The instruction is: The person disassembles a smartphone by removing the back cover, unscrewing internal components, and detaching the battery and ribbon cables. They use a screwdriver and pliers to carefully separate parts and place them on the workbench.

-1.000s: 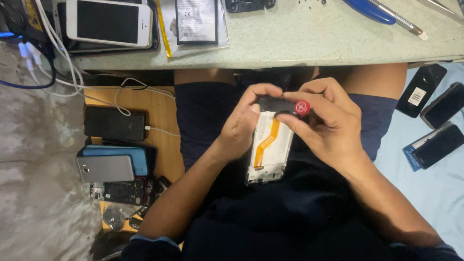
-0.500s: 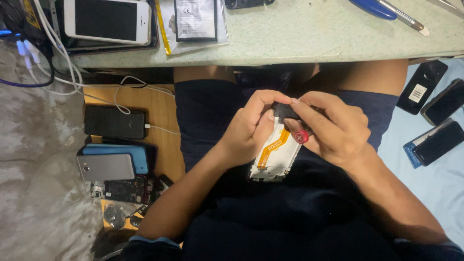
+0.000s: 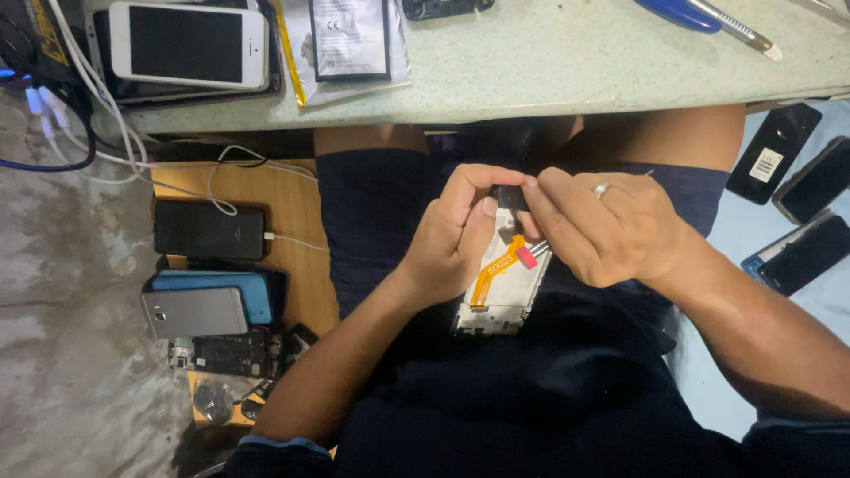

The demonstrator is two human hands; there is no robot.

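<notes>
An opened phone frame (image 3: 501, 296) with an orange flex cable (image 3: 492, 273) rests over my lap. My left hand (image 3: 456, 232) grips its upper left edge, thumb and fingers curled around it. My right hand (image 3: 602, 226), with a ring on one finger, holds a small black-handled tool with a red tip (image 3: 526, 257) against the frame's top. A small black part (image 3: 509, 196) is pinched between the fingertips of both hands.
A green worktable (image 3: 549, 62) lies ahead with a white phone (image 3: 188, 42), a bagged battery (image 3: 349, 37) and blue-handled tools (image 3: 708, 19). A wooden stool (image 3: 283, 221) at left carries several phones and cables. More dark phones (image 3: 801, 212) lie at right.
The tool's red tip has dropped from above the frame down onto its upper edge. Both hands have closed in together over the frame's top.
</notes>
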